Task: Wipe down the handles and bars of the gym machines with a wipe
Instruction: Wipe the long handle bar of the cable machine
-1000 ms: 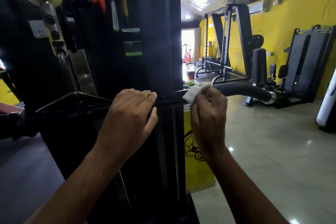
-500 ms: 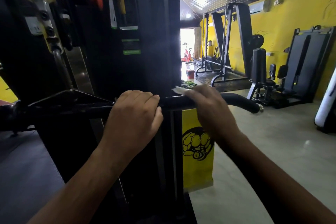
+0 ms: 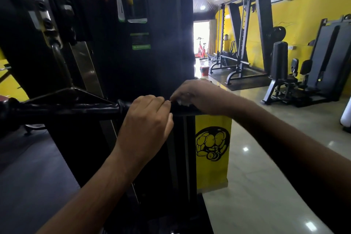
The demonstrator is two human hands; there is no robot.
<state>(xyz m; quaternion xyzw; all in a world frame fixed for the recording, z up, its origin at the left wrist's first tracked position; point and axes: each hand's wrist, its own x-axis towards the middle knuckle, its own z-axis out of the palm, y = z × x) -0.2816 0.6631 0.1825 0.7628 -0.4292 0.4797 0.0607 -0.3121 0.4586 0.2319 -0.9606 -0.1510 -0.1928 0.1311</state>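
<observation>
- Wipe (image 3: pixel 182 102): a small white scrap showing just under the fingertips of the right hand (image 3: pixel 195 94). It is pressed to the top of the bar (image 3: pixel 66 110), and most of it is hidden by the hand.
- Right hand: the fingers are bent down over the bar and pin the wipe to it. The thumb is out of sight.
- Left hand (image 3: pixel 147 123): the fingers are wrapped over the bar in a full grip, knuckles up. It sits just beside the right fingertips, close to touching, and looks to be steadying the bar.
- Bar: black and horizontal, hanging in front of the machine's dark upright (image 3: pixel 161 43). A ridged collar (image 3: pixel 121 107) sits just left of the left hand, and a longer stretch runs on to a rounded end at far left. The right end is hidden behind the forearm.
- Progress, my reading: mid-job on this one bar.
  - The wipe is working the middle section.
  - The part under the left hand cannot be reached until that hand shifts.
  - The stretch from the collar to the far end has no wipe near it. I cannot tell whether it has been done.
- The rack (image 3: pixel 245 43) and the seated machine (image 3: pixel 284 74) stand well apart across the floor, with nobody at them. They are probably left to do.
- Look of the bar: glossy with faint highlights. No visible grime, though the light here is poor.
</observation>
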